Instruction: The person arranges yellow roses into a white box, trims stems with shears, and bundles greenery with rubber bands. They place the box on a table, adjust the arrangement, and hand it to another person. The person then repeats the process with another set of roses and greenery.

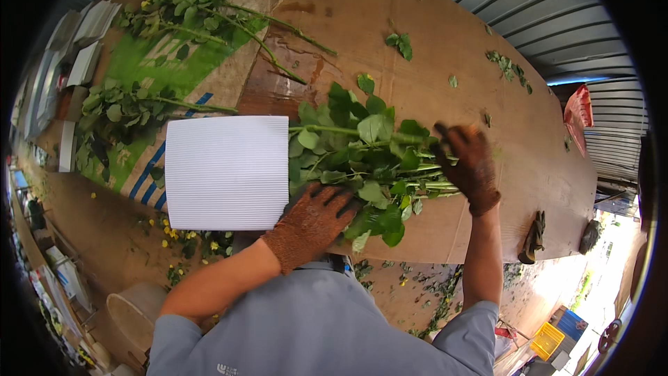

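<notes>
A bunch of leafy green cut stems (379, 160), rose-like in leaf, lies across the table with its bare ends to the right. Its left end is covered by a white sheet of corrugated cardboard (227, 173), so any blooms there are hidden. My left hand (316, 219), in a brown work glove, rests flat with fingers spread over the sheet's right edge and the lower leaves. Over the stem ends is my right hand (470, 163), gloved alike, its fingers apart and slightly blurred; I see nothing gripped in it.
Loose leafy stems (191, 17) lie on a green and white sack (149, 63) at the far left. Stacked white cardboard pieces (83, 63) stand at the table's left edge. A dark glove (533, 238) lies near the right front edge; a pale bucket (136, 313) stands below left.
</notes>
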The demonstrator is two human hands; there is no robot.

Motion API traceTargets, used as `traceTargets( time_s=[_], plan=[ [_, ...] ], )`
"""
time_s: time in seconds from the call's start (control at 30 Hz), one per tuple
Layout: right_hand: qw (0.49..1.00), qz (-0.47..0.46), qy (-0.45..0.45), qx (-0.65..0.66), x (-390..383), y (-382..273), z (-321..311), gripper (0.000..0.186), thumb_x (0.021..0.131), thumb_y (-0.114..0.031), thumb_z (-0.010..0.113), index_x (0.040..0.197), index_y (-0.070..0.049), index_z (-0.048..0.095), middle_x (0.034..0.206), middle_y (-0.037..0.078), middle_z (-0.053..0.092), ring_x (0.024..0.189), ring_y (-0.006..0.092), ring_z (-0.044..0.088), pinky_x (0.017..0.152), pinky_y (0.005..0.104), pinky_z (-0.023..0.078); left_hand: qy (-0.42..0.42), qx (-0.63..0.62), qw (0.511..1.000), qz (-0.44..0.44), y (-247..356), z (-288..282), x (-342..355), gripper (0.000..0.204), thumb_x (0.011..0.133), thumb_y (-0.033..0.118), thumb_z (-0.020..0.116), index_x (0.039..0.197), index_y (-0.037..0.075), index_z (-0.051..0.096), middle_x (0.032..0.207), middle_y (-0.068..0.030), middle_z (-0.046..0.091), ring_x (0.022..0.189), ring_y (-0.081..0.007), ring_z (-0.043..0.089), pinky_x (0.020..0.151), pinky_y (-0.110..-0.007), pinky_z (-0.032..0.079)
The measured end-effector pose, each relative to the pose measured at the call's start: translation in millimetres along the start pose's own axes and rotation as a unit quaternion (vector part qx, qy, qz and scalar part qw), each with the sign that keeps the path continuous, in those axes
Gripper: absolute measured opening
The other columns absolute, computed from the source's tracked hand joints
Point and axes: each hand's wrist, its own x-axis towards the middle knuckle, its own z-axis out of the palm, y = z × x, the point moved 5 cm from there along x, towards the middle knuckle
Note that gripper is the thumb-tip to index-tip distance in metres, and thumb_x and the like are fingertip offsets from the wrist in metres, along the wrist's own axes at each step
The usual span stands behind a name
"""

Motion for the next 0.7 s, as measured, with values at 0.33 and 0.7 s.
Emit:
traceTargets(
  time_s=[0.33, 0.7],
  plan=[
    [0.971, 0.095, -0.046, 0.215, -50, -22, 37, 0.031, 0.085, -0.022, 0.074, 0.111, -0.008, 0.063, 0.093, 0.014, 0.069, 0.083, 0.0359, 0.068, 0.071, 0.0465, 0.054, 0.027, -0.029, 0.999, -0.023, 10, -26, 8, 0.054, 0.083, 0.030, 0.075, 0.131, 0.010, 0.061, 0.133, -0.0114, 0.056, 0.125, -0.0301, 0.052, 0.105, -0.048, 0.043],
    [0.997, 0.010, -0.038, 0.064, -62, -13, -43, 0.048, 0.077, -0.019, 0.079, 0.123, -0.010, 0.065, 0.104, 0.012, 0.064, 0.098, 0.0338, 0.061, 0.087, 0.0458, 0.048, 0.001, 0.029, 0.999, -0.033, -15, -43, 56, 0.066, 0.079, 0.031, 0.078, 0.137, 0.012, 0.055, 0.119, -0.0120, 0.062, 0.114, -0.0331, 0.059, 0.100, -0.048, 0.046]
  ],
)
